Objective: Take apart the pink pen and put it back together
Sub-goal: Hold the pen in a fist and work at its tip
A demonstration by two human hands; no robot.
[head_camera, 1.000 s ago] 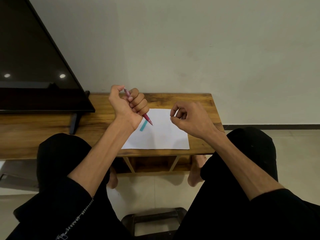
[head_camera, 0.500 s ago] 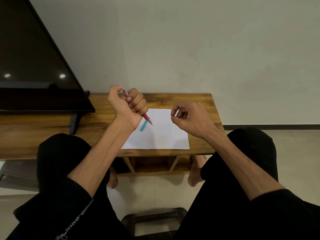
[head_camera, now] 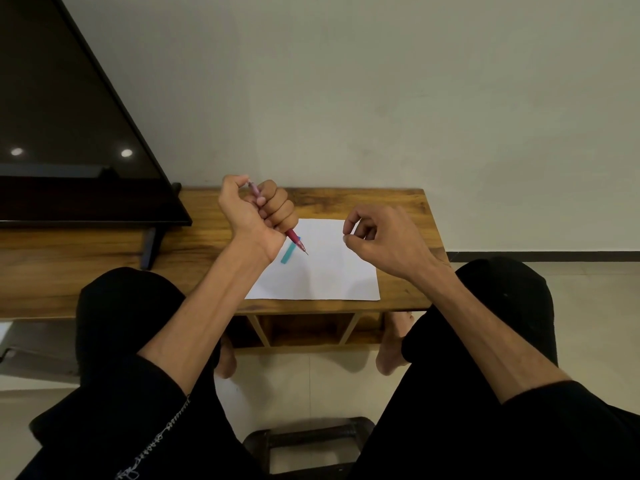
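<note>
Your left hand is fisted round the pink pen, held above the table. The pen runs diagonally through the fist: back end sticks out by the thumb, tip points down-right over the left part of the paper. The tip looks clear of the sheet, can't confirm.

Your right hand hovers over the paper's right side, well apart from the pen. Fingers curled, thumb and forefinger tips close together. Can't tell if they pinch a small part; nothing visible there.

A teal piece lies on the paper just under the pen tip.

A TV stands on the table at left.
</note>
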